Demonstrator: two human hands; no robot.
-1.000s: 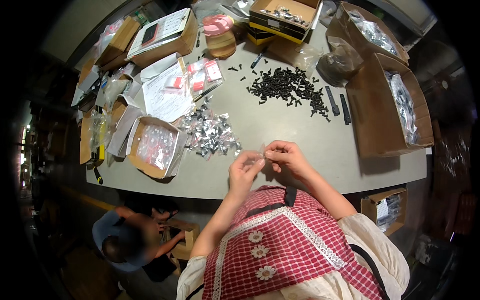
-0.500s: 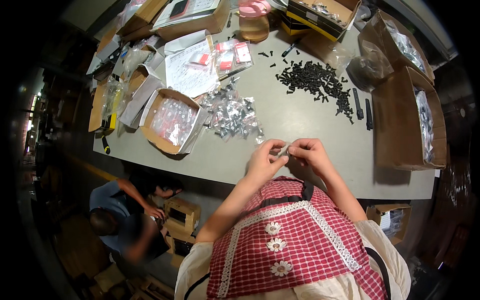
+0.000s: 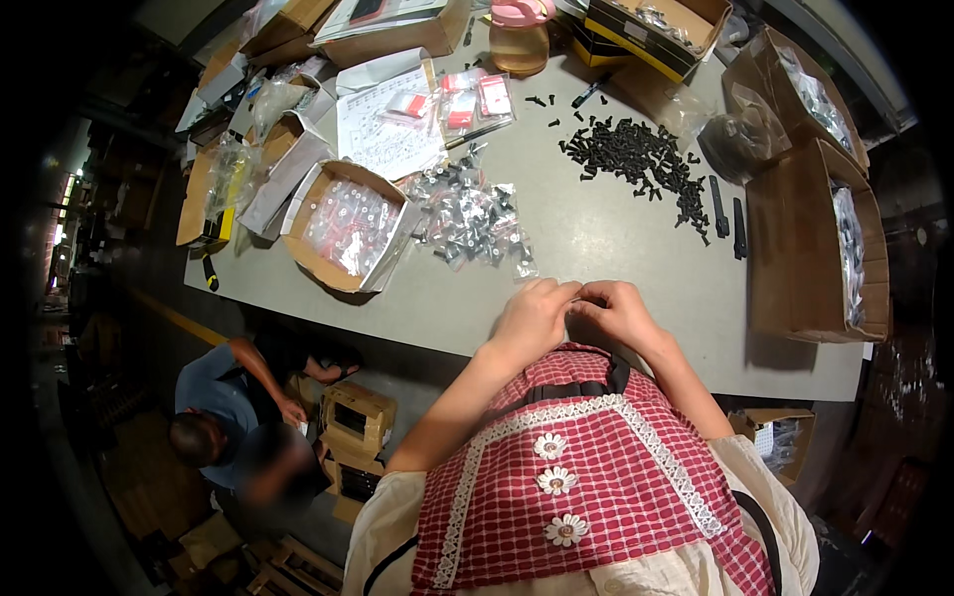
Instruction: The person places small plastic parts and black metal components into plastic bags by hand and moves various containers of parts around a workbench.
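Observation:
My left hand (image 3: 535, 316) and my right hand (image 3: 618, 314) meet over the near edge of the table (image 3: 636, 268), fingertips pinched and touching. Whatever lies between the fingers is too small and hidden to name. Just beyond my left hand is a heap of small clear bags (image 3: 472, 223) with dark and silvery hardware in them. Farther off, to the right, spreads a pile of black screws (image 3: 636, 157). An open cardboard box (image 3: 303, 253) with small clear bags of pale pieces stands left of the heap.
Two black bars (image 3: 739, 228) lie beside a tall carton (image 3: 795, 248) at the right. Written sheets (image 3: 383, 139), red-and-white packets (image 3: 459, 107) and a pink-lidded jug (image 3: 520, 45) are toward the back. At the lower left a person (image 3: 214, 397) sits by cardboard boxes (image 3: 353, 417).
My hands have drawn closer, and the fingers have curled in, hiding the small piece seen between them before. The view has shifted slightly. The seated person's hand has moved a little.

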